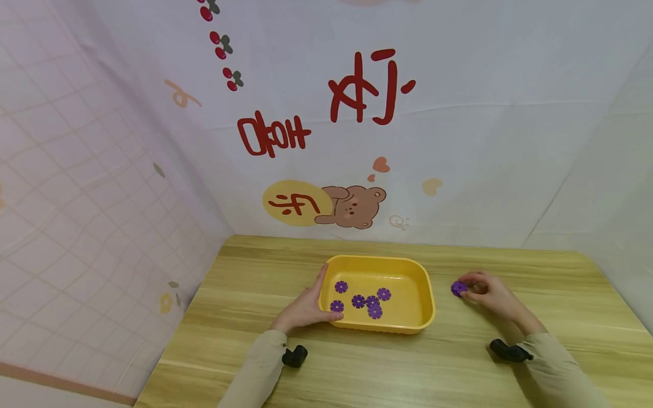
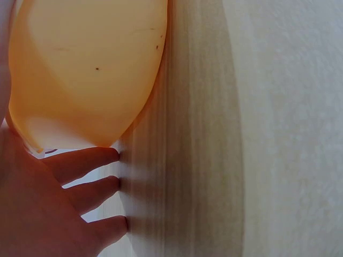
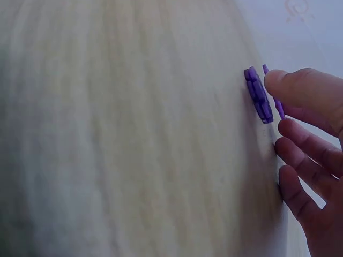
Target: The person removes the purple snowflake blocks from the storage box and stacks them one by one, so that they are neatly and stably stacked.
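Your right hand (image 1: 492,294) pinches a thin purple disc (image 3: 280,108) between thumb and forefinger, the gap between them only as wide as its edge, while the other fingers spread loosely. The relation to read, I judge, is that disc against the purple stack (image 3: 258,96): in the right wrist view they stand face to face, nearly parallel, with a narrow gap between. The stack is on the surface (image 1: 357,368) side and the disc on the hand's side, so the stack looks to lie flat just beneath your fingertips. Being round, neither gives you a long axis; the shared facing is what counts.

The stack sits right of the yellow tray (image 1: 405,289) and apart from it, so your right hand is by far the nearer. The tray's long axis runs left to right. Your left hand (image 1: 305,306) is spread about its left end, fingers fairly straight, thumb at the near rim. Inside, six loose purple pieces (image 1: 384,294) show, mostly toward the left and middle, some touching or overlapping.
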Demonstrator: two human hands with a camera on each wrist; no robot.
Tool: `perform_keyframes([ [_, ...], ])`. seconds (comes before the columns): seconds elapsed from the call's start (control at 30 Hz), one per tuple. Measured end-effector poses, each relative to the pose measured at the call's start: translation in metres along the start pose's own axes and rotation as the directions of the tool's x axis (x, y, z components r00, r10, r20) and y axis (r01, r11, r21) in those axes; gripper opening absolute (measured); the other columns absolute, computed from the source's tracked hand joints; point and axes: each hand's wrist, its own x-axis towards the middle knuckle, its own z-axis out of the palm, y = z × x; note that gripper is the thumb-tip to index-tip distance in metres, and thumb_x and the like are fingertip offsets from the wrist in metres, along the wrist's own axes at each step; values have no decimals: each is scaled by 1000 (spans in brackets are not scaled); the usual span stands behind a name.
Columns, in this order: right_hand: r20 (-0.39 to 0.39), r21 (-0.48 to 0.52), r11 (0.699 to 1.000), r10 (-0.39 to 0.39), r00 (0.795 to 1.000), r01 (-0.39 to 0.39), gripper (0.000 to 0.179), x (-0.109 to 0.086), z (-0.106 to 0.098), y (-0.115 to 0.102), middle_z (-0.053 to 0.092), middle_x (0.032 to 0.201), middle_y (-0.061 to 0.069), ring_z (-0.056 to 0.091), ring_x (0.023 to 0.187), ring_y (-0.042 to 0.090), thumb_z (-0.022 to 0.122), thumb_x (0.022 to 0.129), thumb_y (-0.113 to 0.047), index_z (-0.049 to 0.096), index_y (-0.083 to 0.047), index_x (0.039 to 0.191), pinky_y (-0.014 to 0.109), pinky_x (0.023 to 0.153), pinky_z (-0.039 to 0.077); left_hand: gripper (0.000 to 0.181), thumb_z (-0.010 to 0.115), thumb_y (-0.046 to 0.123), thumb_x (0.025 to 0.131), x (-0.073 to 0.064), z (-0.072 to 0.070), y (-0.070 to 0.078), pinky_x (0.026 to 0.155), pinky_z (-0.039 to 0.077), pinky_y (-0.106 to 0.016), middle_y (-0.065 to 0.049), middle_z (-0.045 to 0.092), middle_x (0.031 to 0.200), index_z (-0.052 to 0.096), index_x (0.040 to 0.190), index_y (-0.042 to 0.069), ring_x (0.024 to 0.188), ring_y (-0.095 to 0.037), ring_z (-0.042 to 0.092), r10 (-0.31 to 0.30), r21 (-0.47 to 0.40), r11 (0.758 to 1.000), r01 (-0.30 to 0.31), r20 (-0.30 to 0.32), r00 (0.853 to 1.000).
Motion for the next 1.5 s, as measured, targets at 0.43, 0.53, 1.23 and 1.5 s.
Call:
perform_keyframes([
  [0.43, -22, 24, 1000, 1, 1000, 0, 26, -4, 7, 19, 60, 105, 13, 55, 91, 20, 78, 78, 3, 71, -5, 102, 25, 67, 50, 121, 82, 41, 76, -1, 1, 3, 101, 36, -57, -21, 38, 147, -9, 156, 25, 119, -39, 49, -26, 7, 1000, 26, -7, 1000],
  [0.53, -21, 39, 999, 28, 999, -28, 25, -5, 7, 23, 59, 108, 12, 53, 92, 17, 78, 79, 0, 71, -7, 103, 24, 67, 49, 121, 81, 42, 76, -1, 1, 3, 101, 35, -58, -21, 36, 149, -9, 156, 25, 122, -42, 46, -28, 11, 1000, 28, -7, 1000],
  [1.23, -27, -25, 997, 68, 997, -69, 25, -4, 10, 22, 61, 105, 9, 53, 87, 18, 80, 78, -5, 69, -10, 100, 24, 62, 45, 121, 81, 42, 76, 1, 2, -2, 104, 33, -57, -18, 37, 150, -9, 155, 29, 120, -38, 48, -17, 6, 1000, 17, -11, 1000],
  [1.5, -28, -22, 997, 78, 997, -78, 23, -3, 10, 19, 59, 104, 12, 53, 87, 20, 79, 79, -4, 69, -6, 100, 25, 63, 44, 120, 81, 41, 77, 1, 1, -2, 106, 26, -61, -17, 31, 153, -10, 155, 28, 127, -42, 42, -7, -3, 1000, 7, -10, 1000],
])
